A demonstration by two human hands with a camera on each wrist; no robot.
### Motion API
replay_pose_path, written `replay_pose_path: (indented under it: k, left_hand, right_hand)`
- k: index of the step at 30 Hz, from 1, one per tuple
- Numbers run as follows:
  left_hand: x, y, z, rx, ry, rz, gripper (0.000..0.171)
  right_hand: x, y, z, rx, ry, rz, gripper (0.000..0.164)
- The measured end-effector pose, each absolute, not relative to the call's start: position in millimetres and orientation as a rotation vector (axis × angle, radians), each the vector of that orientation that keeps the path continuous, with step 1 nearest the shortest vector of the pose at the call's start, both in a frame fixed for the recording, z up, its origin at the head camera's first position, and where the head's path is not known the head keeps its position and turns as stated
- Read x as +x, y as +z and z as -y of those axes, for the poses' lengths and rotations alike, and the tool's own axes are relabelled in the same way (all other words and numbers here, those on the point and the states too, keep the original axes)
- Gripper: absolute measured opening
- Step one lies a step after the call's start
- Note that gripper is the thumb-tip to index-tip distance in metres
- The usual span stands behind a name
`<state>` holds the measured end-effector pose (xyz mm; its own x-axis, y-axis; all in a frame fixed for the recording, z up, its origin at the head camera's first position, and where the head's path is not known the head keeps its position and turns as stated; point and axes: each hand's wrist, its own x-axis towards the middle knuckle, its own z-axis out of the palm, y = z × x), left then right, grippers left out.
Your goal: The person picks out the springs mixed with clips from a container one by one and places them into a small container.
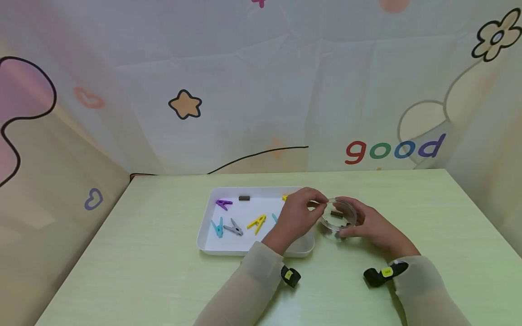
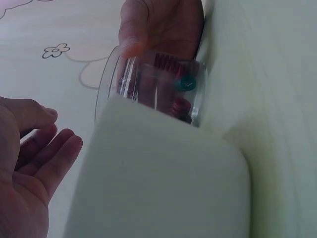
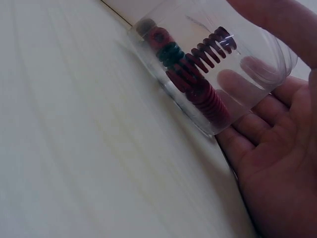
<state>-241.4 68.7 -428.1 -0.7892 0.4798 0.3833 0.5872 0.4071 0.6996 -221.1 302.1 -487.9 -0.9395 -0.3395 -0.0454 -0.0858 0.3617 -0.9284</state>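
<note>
A clear round jar [image 1: 335,222] stands beside the tray's right side, with several coil springs [image 3: 185,74], red ones and a green one, inside it. My right hand [image 1: 369,226] holds the jar from the right, thumb and fingers curved round its wall. At the jar's left rim is my left hand [image 1: 298,215], raised over the tray's right end. The left wrist view shows its thumb and fingers [image 2: 67,148] apart, with nothing between them. In the white tray [image 1: 253,251] lie a dark spring [image 1: 244,198] and several plastic clips, among them a yellow clip [image 1: 258,222].
A purple clip [image 1: 223,203], a blue clip [image 1: 219,227] and a grey clip [image 1: 234,228] lie in the tray's left half. My left hand and forearm hide part of its right end. A printed cloth [image 1: 253,99] hangs behind the pale table [image 1: 142,271].
</note>
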Motion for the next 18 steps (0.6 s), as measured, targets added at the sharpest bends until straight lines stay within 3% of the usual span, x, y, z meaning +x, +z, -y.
replay_pose_path:
  k: [18]
  left_hand:
    - [-250.2,-423.5,-58.1,-0.893,-1.388,2.473,0.009]
  right_hand:
    - [-221.3,-488.0,-302.9,-0.39,-1.57,-2.432,0.078]
